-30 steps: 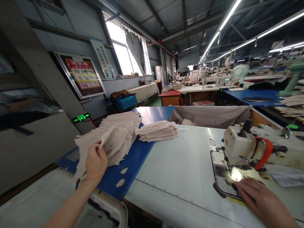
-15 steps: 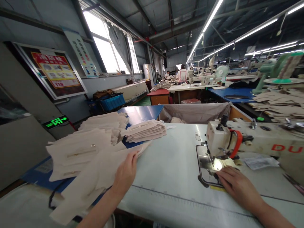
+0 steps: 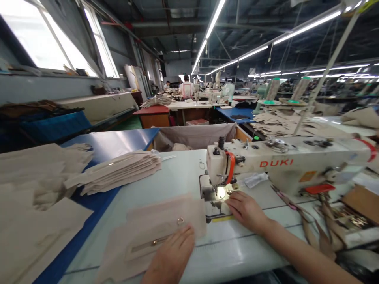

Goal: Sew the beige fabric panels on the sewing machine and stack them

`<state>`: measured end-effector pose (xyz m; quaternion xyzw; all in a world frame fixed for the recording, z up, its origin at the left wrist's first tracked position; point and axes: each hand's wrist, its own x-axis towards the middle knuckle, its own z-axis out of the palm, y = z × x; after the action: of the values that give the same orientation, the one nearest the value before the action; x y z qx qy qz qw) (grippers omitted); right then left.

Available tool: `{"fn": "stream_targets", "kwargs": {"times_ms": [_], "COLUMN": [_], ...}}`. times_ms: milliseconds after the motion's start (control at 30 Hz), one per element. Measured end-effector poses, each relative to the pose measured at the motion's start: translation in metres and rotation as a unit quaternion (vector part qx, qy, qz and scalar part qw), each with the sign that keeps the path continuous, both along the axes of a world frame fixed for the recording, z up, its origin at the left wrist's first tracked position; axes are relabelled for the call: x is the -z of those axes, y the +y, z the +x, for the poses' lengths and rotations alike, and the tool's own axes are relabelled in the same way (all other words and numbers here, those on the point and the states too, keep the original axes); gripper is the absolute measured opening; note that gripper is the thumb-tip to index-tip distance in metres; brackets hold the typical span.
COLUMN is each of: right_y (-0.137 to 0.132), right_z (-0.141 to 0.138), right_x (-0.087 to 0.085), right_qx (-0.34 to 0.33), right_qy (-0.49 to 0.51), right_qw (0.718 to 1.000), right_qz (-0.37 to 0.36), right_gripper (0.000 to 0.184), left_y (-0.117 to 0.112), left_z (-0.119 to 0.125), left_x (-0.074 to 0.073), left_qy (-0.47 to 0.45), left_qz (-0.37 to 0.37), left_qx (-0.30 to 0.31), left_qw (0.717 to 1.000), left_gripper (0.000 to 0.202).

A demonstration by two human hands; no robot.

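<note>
A beige fabric piece (image 3: 154,232) with a small metal ring and a zip-like strip lies flat on the pale sewing table (image 3: 177,177). My left hand (image 3: 173,256) lies flat on its near edge, fingers stretched out. My right hand (image 3: 247,211) rests palm down on the table just in front of the needle plate of the white DUKI sewing machine (image 3: 284,161), fingers together and holding nothing I can see. The machine's lamp lights the plate beside my fingertips.
Stacks of beige cut pieces (image 3: 118,171) sit on the blue side table (image 3: 97,197) at left, with more loose pieces (image 3: 35,221) nearer. A fabric-lined bin (image 3: 195,136) stands behind the table. Straps and clutter (image 3: 328,221) lie at right. People work at far benches.
My left hand has carried one fabric piece from the left stack to the table in front of the machine and laid it flat. The view has swung right. My right hand stayed by the needle plate.
</note>
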<state>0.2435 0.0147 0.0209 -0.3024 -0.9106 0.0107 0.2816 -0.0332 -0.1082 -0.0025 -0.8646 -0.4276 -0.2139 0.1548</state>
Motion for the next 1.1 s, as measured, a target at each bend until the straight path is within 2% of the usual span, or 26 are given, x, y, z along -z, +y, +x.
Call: {"fn": "stream_targets", "kwargs": {"times_ms": [100, 200, 267, 333, 433, 567, 700, 967, 1100], "right_y": [0.009, 0.028, 0.043, 0.055, 0.065, 0.067, 0.068, 0.066, 0.063], "right_z": [0.03, 0.063, 0.08, 0.089, 0.089, 0.082, 0.08, 0.079, 0.082], "right_x": [-0.005, -0.003, 0.0, 0.003, 0.006, 0.004, 0.001, 0.0, -0.008], "right_qx": [0.07, 0.203, 0.274, 0.304, 0.321, 0.331, 0.341, 0.343, 0.343], "right_qy": [0.002, 0.02, 0.029, 0.022, 0.002, -0.022, -0.031, -0.025, -0.002], "right_qw": [0.997, 0.978, 0.961, 0.951, 0.946, 0.941, 0.936, 0.935, 0.936], "right_qz": [-0.01, -0.031, -0.038, -0.042, -0.054, -0.066, -0.075, -0.085, -0.084], "right_gripper": [0.024, 0.021, 0.019, 0.016, 0.011, 0.011, 0.006, 0.013, 0.014], "left_y": [0.012, 0.034, 0.05, 0.062, 0.072, 0.08, 0.087, 0.084, 0.084], "left_z": [-0.008, -0.018, -0.018, -0.012, 0.002, 0.013, 0.013, 0.013, 0.01], "left_x": [-0.007, -0.008, -0.007, -0.007, -0.009, -0.015, -0.016, -0.016, -0.016], "left_qy": [-0.047, -0.079, -0.051, -0.002, 0.038, 0.039, 0.028, 0.031, 0.029], "left_qz": [-0.044, -0.092, -0.146, -0.21, -0.261, -0.243, -0.24, -0.259, -0.255], "left_qx": [-0.018, -0.1, -0.148, -0.166, -0.167, -0.178, -0.19, -0.199, -0.195], "left_qw": [0.998, 0.988, 0.977, 0.963, 0.95, 0.953, 0.951, 0.945, 0.947], "left_gripper": [0.029, 0.04, 0.05, 0.058, 0.061, 0.057, 0.055, 0.057, 0.057]}}
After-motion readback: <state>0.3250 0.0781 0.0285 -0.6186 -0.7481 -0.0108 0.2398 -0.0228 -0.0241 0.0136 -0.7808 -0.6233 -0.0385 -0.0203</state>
